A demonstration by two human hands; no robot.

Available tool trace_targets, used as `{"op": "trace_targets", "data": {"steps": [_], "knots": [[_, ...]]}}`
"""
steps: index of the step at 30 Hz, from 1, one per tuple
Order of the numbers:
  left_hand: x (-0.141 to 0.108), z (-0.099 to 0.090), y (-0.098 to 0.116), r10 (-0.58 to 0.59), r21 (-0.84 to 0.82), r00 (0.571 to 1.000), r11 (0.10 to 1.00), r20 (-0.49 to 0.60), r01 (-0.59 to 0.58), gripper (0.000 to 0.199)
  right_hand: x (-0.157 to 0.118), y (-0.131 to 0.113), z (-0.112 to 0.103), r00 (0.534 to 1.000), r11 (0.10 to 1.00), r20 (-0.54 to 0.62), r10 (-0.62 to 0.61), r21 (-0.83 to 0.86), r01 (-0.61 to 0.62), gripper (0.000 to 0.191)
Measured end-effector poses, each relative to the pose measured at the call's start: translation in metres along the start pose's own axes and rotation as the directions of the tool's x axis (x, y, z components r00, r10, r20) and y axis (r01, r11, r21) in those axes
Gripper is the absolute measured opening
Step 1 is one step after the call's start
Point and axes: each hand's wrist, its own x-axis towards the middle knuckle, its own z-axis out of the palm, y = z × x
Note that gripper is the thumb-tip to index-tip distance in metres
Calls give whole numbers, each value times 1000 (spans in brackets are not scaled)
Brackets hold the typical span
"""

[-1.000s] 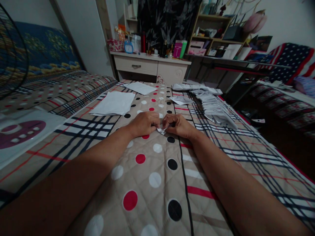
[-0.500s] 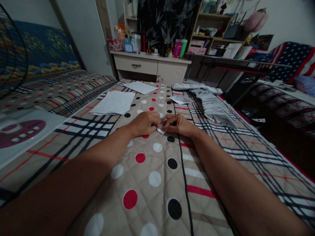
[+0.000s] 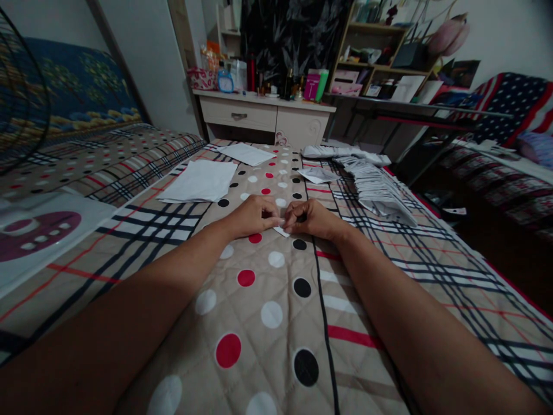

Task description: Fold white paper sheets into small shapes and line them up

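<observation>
Over the spotted bedcover, my left hand (image 3: 258, 218) and my right hand (image 3: 311, 219) meet, their fingertips nearly touching. Between them is a small white paper piece (image 3: 282, 231), mostly hidden by the fingers. Thumb and fingers of each hand are pinched on it. To the left lies a stack of white paper sheets (image 3: 199, 181), with another white sheet (image 3: 247, 154) behind it. On the right are a flat folded paper (image 3: 318, 175) and a long row of folded white papers (image 3: 380, 190).
A white plastic bag (image 3: 47, 230) with a purple print lies at the left. Beyond the bedcover (image 3: 276, 323) stands a white dresser (image 3: 259, 118) topped with bottles and boxes. A fan guard (image 3: 41, 104) shows at the far left.
My left hand's fingers have straightened a little, with the thumb now stretched toward the right hand. The paper piece has shifted slightly left. My right hand has barely moved.
</observation>
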Motion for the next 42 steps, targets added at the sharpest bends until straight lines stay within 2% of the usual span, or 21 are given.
{"op": "trace_targets", "data": {"steps": [2,6,8,10,12,14,18,23,27,29,31,33,35,37,39,42], "knots": [[1,1,-6,-87,17,996,996,-34,88,9,0,0,0,1000,1000,6,7,-10,-7,8],[1,-4,-12,-261,210,960,938,-100,277,41,0,2,0,1000,998,-25,10,-57,-11,7],[2,-8,-11,-354,282,931,888,-86,364,52,0,4,1,993,995,-113,40,-83,-50,21],[3,-11,-6,-429,320,901,846,-65,426,54,0,5,3,970,983,-212,116,-113,-142,39],[4,-13,0,-476,341,878,817,-55,464,55,1,5,4,942,959,-270,201,-144,-246,49],[5,-14,4,-497,361,866,798,-56,482,53,3,2,5,927,934,-275,255,-178,-309,48],[4,-12,4,-487,349,872,811,-42,470,46,7,-6,5,914,882,-265,307,-283,-378,41],[0,-8,-9,-381,241,924,894,-36,378,38,10,-15,4,901,816,-236,363,-387,-430,23],[-1,-3,-17,-289,86,957,953,-29,290,33,9,-15,4,901,797,-267,343,-424,-430,26],[-1,0,-17,-275,39,958,960,-83,279,32,8,-13,4,895,805,-304,326,-407,-431,26],[0,2,-15,-288,15,940,955,-184,295,30,8,-9,5,887,826,-339,314,-364,-432,23],[2,3,-11,-320,-12,900,943,-296,331,27,8,-5,6,880,849,-362,309,-311,-426,20],[4,3,-6,-372,-76,854,926,-364,370,24,9,-1,8,868,864,-386,311,-265,-428,20],[5,2,-2,-457,-200,813,889,-361,411,20,10,2,10,854,880,-421,305,-218,-422,19],[6,1,1,-544,-344,780,828,-308,442,14,11,4,11,838,900,-460,293,-164,-404,19],[7,-2,4,-615,-494,751,743,-240,451,9,10,3,12,814,924,-503,291,-73,-375,20]]}}
